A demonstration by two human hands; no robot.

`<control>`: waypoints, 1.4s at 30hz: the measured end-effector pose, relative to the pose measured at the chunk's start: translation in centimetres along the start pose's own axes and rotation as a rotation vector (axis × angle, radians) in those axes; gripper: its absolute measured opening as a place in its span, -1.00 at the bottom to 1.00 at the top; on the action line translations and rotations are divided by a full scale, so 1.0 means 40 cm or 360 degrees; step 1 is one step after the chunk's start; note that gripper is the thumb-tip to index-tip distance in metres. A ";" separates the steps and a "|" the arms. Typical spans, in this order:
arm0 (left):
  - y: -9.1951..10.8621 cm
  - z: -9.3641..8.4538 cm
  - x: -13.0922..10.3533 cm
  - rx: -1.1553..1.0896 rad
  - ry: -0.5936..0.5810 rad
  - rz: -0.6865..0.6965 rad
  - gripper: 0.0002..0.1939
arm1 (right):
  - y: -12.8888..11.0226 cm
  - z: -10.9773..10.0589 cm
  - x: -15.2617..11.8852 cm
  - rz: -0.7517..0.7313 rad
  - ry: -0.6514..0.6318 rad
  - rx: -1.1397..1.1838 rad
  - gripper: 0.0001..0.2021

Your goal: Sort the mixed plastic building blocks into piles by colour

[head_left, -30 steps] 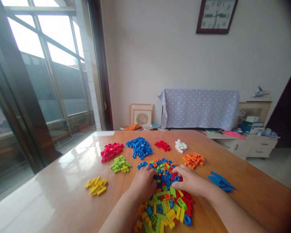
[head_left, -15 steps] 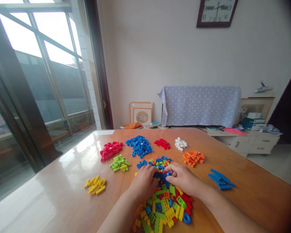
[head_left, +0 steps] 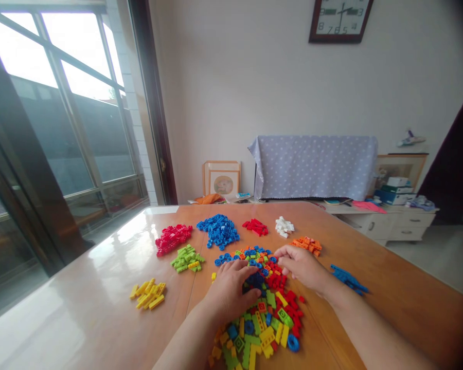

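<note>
A long pile of mixed bricks (head_left: 268,336) in yellow, green, red, orange and blue runs down the middle of the wooden table. My left hand (head_left: 233,288) rests over the pile's middle, thumb and fingers apart around dark blue pieces, which it partly hides. At the right side of the pile is my right hand (head_left: 299,264), fingers bent, near red bricks; whether anything is between its fingertips is hidden. Just beyond it lies an orange brick pile (head_left: 308,244), partly covered by the hand.
Around the mixed pile lie sorted piles: yellow (head_left: 148,294), light green (head_left: 187,258), pinkish red (head_left: 173,239), blue (head_left: 218,230), red (head_left: 255,226), white (head_left: 284,226), and long blue pieces (head_left: 349,279) at the right.
My right hand has moved right and slightly away from the dark blue pieces, uncovering red bricks. My left hand's thumb and fingers have spread wider. The view has shifted slightly.
</note>
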State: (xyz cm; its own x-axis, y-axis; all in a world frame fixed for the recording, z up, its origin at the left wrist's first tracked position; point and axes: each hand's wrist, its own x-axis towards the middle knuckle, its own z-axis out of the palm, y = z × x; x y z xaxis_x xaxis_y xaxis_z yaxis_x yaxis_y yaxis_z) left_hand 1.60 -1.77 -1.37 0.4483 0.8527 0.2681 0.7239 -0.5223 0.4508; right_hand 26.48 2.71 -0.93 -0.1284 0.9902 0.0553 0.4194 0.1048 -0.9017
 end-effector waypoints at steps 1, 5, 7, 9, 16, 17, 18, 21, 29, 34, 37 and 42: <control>-0.004 0.004 0.001 0.0012 -0.0008 -0.0010 -0.51 | 0.003 -0.007 0.001 -0.0004 0.0001 -0.0028 -0.81; -0.020 0.015 0.010 0.0043 -0.0012 -0.0021 -0.62 | 0.023 -0.017 0.003 -0.0041 -0.0090 -0.0164 -0.86; -0.022 0.015 0.013 0.0052 -0.0012 -0.0012 -0.68 | 0.034 -0.014 0.003 -0.0069 -0.0136 -0.0266 -0.86; -0.022 0.012 0.015 0.0065 -0.0012 -0.0011 -0.74 | 0.042 -0.006 0.003 -0.0107 -0.0182 -0.0379 -0.88; -0.020 0.013 0.018 0.0094 0.0006 -0.0057 -0.78 | 0.046 0.020 -0.004 -0.0189 -0.0156 -0.0774 -0.79; -0.019 0.013 0.018 0.0096 0.0003 -0.0064 -0.77 | 0.045 0.022 -0.004 -0.0196 -0.0148 -0.0815 -0.76; -0.019 0.014 0.018 0.0097 -0.0001 -0.0072 -0.76 | 0.045 0.023 -0.005 -0.0201 -0.0139 -0.0850 -0.74; -0.017 0.014 0.018 0.0099 0.0008 -0.0092 -0.72 | 0.042 0.027 -0.004 -0.0217 -0.0106 -0.0908 -0.73; 0.002 0.003 0.014 0.0100 0.0044 -0.0050 -0.75 | 0.037 0.041 -0.001 -0.0258 -0.0118 -0.0675 -0.88; 0.026 -0.010 0.012 -0.0083 0.0172 -0.0045 -0.75 | 0.000 0.067 -0.018 -0.0351 -0.0205 -0.0064 -0.81; 0.035 -0.013 0.012 -0.0200 0.0212 -0.0024 -0.79 | -0.027 0.087 -0.038 -0.0363 -0.0298 0.0129 -0.77; 0.027 0.000 0.016 -0.0439 0.0267 -0.0122 -0.76 | -0.041 0.108 -0.052 -0.0457 -0.0234 0.0096 -0.73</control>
State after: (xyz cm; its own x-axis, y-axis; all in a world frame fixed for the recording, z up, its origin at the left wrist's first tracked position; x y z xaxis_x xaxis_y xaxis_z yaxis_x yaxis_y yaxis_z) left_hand 2.66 -1.78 -0.71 0.2889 0.8909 0.3505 0.5727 -0.4542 0.6825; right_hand 22.17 0.09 -1.40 -0.3643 0.8964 0.2525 0.2937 0.3679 -0.8823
